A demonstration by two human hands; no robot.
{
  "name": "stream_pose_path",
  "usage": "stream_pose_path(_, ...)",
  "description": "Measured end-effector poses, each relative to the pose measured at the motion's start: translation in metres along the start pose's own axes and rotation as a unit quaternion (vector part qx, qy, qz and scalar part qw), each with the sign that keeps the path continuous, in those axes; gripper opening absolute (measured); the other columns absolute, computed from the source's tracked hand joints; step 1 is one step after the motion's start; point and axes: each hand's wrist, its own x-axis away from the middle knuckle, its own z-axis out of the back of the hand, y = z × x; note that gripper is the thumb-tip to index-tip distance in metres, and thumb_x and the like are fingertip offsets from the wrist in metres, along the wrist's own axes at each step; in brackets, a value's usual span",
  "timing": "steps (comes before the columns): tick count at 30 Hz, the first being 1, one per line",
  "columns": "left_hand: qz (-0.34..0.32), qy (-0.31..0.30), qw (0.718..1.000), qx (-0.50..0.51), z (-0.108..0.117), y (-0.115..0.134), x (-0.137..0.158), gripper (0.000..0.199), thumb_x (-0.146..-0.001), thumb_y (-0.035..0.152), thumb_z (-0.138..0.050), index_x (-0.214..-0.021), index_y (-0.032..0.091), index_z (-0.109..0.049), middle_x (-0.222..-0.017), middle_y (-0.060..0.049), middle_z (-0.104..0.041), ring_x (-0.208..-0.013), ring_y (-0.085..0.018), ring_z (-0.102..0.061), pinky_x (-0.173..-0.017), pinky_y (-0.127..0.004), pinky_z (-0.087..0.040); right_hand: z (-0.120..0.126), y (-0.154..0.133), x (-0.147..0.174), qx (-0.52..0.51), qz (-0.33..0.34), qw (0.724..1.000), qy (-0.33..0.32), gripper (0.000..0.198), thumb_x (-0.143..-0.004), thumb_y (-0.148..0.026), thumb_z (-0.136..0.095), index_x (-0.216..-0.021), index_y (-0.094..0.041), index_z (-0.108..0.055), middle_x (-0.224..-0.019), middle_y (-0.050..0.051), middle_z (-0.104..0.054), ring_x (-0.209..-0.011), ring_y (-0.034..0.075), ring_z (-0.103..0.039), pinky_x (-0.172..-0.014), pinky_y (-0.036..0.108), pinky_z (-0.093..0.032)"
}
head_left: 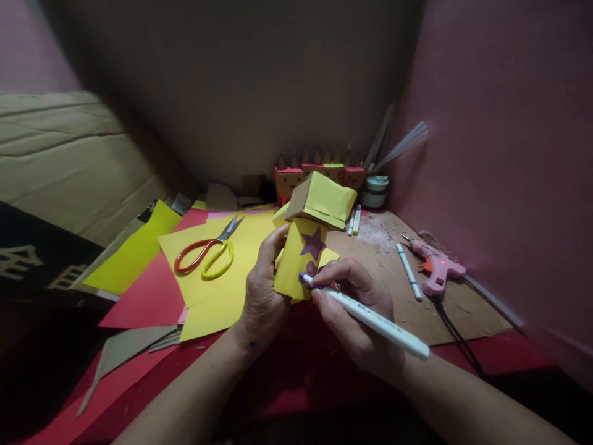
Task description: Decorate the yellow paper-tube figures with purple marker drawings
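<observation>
My left hand [269, 290] is closed around a small yellow paper house [291, 250], with a cardboard-and-yellow roof [327, 201] on top. A purple star [312, 245] is drawn on its yellow wall, and a purple rounded shape sits below it. Between the fingers of my right hand [356, 303] is a white marker [380, 321]. Its purple tip end meets the wall at the lower purple shape. The fingers behind the house are partly hidden.
Scissors [215, 247] lie on yellow paper sheets [231, 303] at left. To the right are a pink glue gun [438, 266] with a cord and a capped marker [409, 272]. Behind stand cardboard pieces with pointed tops [319, 170], a lidded pot [374, 191] and glue sticks [403, 145].
</observation>
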Motion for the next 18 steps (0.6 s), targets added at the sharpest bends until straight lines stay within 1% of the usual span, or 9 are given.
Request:
stream_pose_path(7, 0.007, -0.002, 1.000, 0.005, -0.0010, -0.0008, 0.0007, 0.066, -0.080, 0.021, -0.079, -0.140, 0.028, -0.053, -0.129, -0.004, -0.070, -0.109, -0.020, -0.070, -0.090, -0.030, -0.058, 0.0008, -0.0005, -0.0001, 0.006, 0.007, 1.000, -0.006, 0.015, -0.087, -0.008, -0.060, -0.091, -0.023, -0.059, -0.069, -0.006, -0.052, -0.052, 0.008, -0.047, -0.048, 0.021, -0.040)
stream_pose_path(14, 0.013, -0.004, 1.000, 0.011, -0.0009, 0.0011, 0.0003, 0.066, -0.080, 0.025, -0.079, -0.141, 0.028, -0.052, -0.132, -0.004, -0.068, -0.111, -0.021, -0.069, -0.090, -0.031, -0.057, 0.0025, -0.0014, 0.0001, 0.012, 0.010, 1.000, -0.015, 0.016, -0.086, -0.008, -0.060, -0.091, -0.023, -0.059, -0.077, -0.003, -0.060, -0.054, 0.007, -0.049, -0.050, 0.022, -0.041)
stream_pose_path(18, 0.004, -0.001, 1.000, 0.006, -0.0016, 0.0010, -0.0006, 0.063, -0.082, 0.026, -0.078, -0.140, 0.028, -0.053, -0.132, -0.005, -0.069, -0.113, -0.022, -0.069, -0.091, -0.032, -0.057, 0.0014, -0.0038, -0.0007, 0.012, 0.006, 1.000, -0.007, 0.015, -0.086, -0.008, -0.059, -0.088, -0.023, -0.059, -0.074, -0.004, -0.057, -0.054, 0.008, -0.048, -0.049, 0.022, -0.041)
